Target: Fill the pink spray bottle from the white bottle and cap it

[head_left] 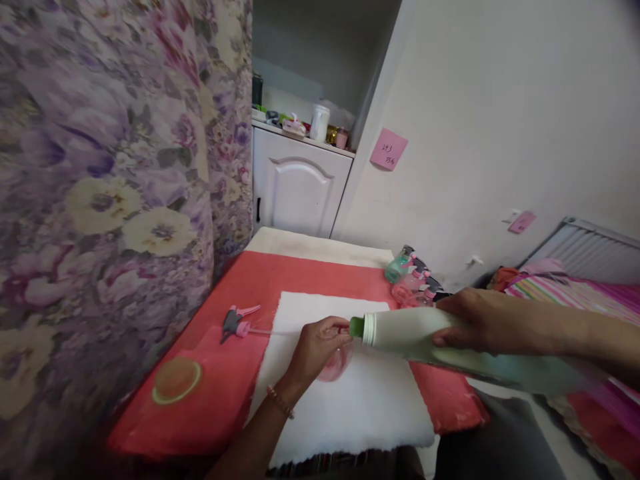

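**Large pale green plastic bottle (pixel 405 331) was held tilted to the neck of a small, round, clear pink bottle (pixel 336 367)**

The small pink bottle was stood on a white, fluffy-edged cloth (pixel 375 413), which was spread over a red-covered worktop (pixel 305 270). Its neck was enclosed by the grip of the left hand (pixel 315 343), with the thumb and fingers closed around it. The large bottle was brought in from three o'clock, its body firmly clasped in the grip of the right hand (pixel 473 323). Its open green mouth (pixel 357 327) was held just beside the left fingertips; whether the two bottles touched could not be told.

The work was judged to be partway through. A grey-and-pink plastic spray head (pixel 235 325) was already off and laid between nine and ten o'clock from the small bottle, its thin tube pointed towards the cloth. A round, translucent disc with a pale green rim (pixel 177 380) was placed near nine o'clock, farther out. No stream of liquid could be made out, and the level inside the small bottle was hidden by the hand and blur. The spray head was not yet seated on any neck. Between one and two o'clock, a cluster of green and pink spray bottles (pixel 407 287) was gathered at the worktop's far edge.
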A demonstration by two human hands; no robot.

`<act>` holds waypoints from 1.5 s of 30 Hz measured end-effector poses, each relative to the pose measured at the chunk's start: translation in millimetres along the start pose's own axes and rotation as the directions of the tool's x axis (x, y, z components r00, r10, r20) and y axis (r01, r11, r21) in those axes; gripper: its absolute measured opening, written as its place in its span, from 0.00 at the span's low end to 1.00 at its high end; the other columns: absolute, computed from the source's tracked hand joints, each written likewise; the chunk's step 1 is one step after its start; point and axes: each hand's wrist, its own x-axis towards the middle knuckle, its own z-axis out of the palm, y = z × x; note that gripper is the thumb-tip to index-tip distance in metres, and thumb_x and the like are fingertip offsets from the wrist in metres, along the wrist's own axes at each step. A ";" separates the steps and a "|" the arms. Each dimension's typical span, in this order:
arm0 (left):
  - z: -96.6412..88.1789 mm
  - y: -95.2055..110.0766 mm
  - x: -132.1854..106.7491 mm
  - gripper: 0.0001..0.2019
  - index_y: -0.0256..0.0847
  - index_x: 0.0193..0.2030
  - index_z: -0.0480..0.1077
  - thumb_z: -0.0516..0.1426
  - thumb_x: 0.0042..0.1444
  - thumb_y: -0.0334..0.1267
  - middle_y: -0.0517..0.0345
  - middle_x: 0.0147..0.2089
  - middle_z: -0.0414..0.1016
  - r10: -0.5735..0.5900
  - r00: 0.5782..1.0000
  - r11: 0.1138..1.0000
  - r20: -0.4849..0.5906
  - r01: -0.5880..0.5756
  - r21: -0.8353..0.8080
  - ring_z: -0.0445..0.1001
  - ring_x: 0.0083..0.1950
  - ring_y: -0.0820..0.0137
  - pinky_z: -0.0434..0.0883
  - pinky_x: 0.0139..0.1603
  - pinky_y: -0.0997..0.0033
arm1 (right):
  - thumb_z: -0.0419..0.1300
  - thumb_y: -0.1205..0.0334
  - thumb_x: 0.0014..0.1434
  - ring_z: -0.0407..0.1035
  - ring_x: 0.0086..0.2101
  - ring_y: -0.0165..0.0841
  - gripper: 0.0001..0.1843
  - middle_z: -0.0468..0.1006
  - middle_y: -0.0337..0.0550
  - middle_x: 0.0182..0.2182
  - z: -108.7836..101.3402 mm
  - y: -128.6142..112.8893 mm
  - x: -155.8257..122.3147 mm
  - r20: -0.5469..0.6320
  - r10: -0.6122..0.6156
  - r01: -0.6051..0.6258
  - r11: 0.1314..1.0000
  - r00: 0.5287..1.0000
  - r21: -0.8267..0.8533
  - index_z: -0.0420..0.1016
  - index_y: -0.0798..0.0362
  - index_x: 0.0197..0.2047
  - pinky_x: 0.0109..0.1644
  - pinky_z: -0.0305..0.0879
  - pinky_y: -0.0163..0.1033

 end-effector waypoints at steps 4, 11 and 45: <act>0.5 0.9 0.8 0.09 0.41 0.37 0.78 0.62 0.47 0.36 0.57 0.37 0.82 0.000 1.000 1.000 0.005 0.000 -0.008 0.78 0.41 0.64 0.71 0.44 0.69 | 0.54 0.37 0.58 0.70 0.27 0.34 0.24 0.76 0.42 0.27 0.5 2.3 0.7 -0.015 -0.015 0.015 1.000 1.000 0.006 0.69 0.52 0.31 0.26 0.59 0.35; 0.7 0.4 1.6 0.09 0.41 0.37 0.78 0.62 0.47 0.36 0.56 0.37 0.82 -0.003 1.000 1.000 0.005 0.003 -0.012 0.78 0.41 0.64 0.71 0.44 0.69 | 0.55 0.39 0.58 0.70 0.28 0.36 0.23 0.76 0.44 0.28 -3.3 -5.9 0.3 0.006 0.042 -0.042 0.999 0.999 -0.032 0.68 0.52 0.30 0.28 0.60 0.36; 0.6 -1.5 0.2 0.08 0.41 0.37 0.78 0.62 0.48 0.35 0.57 0.37 0.82 0.005 1.000 0.999 0.006 -0.005 -0.032 0.77 0.41 0.65 0.71 0.43 0.70 | 0.54 0.39 0.59 0.73 0.30 0.38 0.22 0.78 0.44 0.29 -2.7 -7.3 -0.4 -0.006 0.024 -0.024 0.998 1.000 -0.050 0.69 0.51 0.31 0.29 0.62 0.38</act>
